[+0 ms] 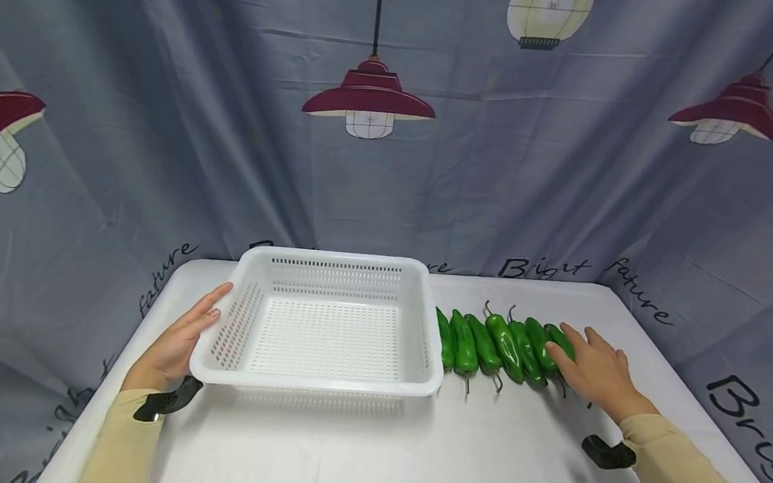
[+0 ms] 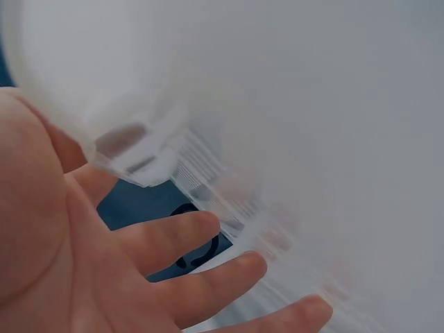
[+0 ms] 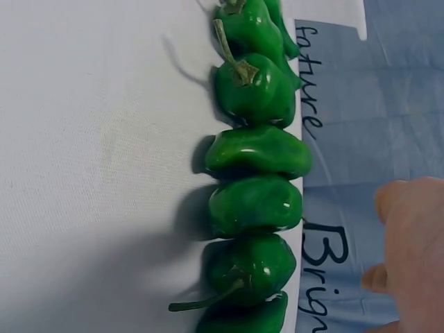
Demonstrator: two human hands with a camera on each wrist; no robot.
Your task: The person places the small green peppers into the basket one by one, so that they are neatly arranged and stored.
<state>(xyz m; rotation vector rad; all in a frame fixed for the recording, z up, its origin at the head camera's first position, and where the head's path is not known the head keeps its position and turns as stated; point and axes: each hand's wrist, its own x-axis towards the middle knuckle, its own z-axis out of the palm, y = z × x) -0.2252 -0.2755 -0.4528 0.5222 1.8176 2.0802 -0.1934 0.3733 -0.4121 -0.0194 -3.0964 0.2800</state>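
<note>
A white plastic basket [image 1: 330,336] with slotted walls is on the left half of the table. My left hand [image 1: 178,338] is at its left wall with the fingers extended. In the left wrist view the fingers [image 2: 201,243] lie spread beside the pale basket wall [image 2: 333,139], and part of the hand is hidden behind its rim. Right of the basket, several green peppers [image 1: 505,344] lie side by side in a row. My right hand [image 1: 599,371] hovers over the row's right end, fingers loosely spread. The right wrist view has its fingers [image 3: 416,243] apart from the peppers [image 3: 257,205].
A white cloth [image 1: 368,455] covers the table. Behind it hangs a grey-blue curtain [image 1: 233,105] printed with lamps and lettering, close to the table's back edge. The leftmost pepper [image 1: 445,339] is partly hidden by the basket's right wall.
</note>
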